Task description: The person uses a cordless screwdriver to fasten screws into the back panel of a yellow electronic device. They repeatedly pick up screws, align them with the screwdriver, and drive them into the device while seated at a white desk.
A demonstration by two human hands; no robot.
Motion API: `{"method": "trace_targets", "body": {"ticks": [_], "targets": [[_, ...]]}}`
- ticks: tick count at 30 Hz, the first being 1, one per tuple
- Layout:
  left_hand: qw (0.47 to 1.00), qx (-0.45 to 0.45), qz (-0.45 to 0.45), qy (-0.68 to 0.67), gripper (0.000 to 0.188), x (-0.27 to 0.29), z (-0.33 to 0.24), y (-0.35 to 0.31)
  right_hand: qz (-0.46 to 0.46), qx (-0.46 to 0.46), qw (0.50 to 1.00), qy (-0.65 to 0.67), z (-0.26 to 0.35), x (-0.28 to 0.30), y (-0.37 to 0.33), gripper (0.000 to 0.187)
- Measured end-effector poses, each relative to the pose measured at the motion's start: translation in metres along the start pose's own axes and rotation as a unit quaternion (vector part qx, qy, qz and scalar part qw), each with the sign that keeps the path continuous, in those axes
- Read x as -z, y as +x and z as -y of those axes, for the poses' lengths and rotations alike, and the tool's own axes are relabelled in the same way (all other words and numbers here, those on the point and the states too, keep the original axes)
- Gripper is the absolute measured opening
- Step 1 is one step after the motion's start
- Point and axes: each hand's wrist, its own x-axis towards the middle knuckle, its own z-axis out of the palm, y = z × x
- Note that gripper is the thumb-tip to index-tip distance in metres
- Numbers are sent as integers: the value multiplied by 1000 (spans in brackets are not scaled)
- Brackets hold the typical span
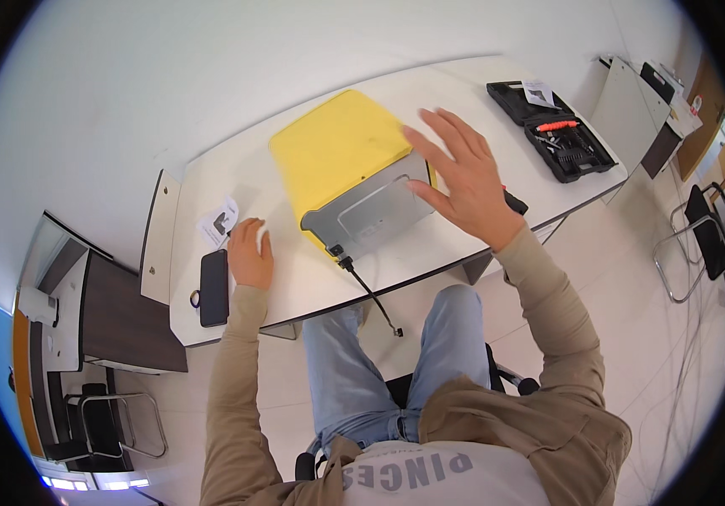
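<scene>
"So, how does the right hand (pixel 468 185) stand?"

"Spread wide, gripping nothing, at the right edge of the box (pixel 352 173); I can't tell if they touch."

"And the box?"

"Yellow with a grey face, on the bench (pixel 455 93) between both hands, its cord (pixel 371 295) hanging over the edge."

"The left hand (pixel 250 255)?"

"Fingers loosely bent, no grip visible. The phone (pixel 214 287) is just left of it, the leaflet (pixel 219 221) by its fingertips."

"The tool case (pixel 571 148)?"

"Farther right, beyond the right hand."
</scene>
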Motion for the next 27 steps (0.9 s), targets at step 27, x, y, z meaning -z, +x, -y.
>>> {"method": "trace_targets", "body": {"ticks": [27], "targets": [[959,3,-45,-280,36,14,-149,60,-19,98,993,65,-26,-45,24,38]]}}
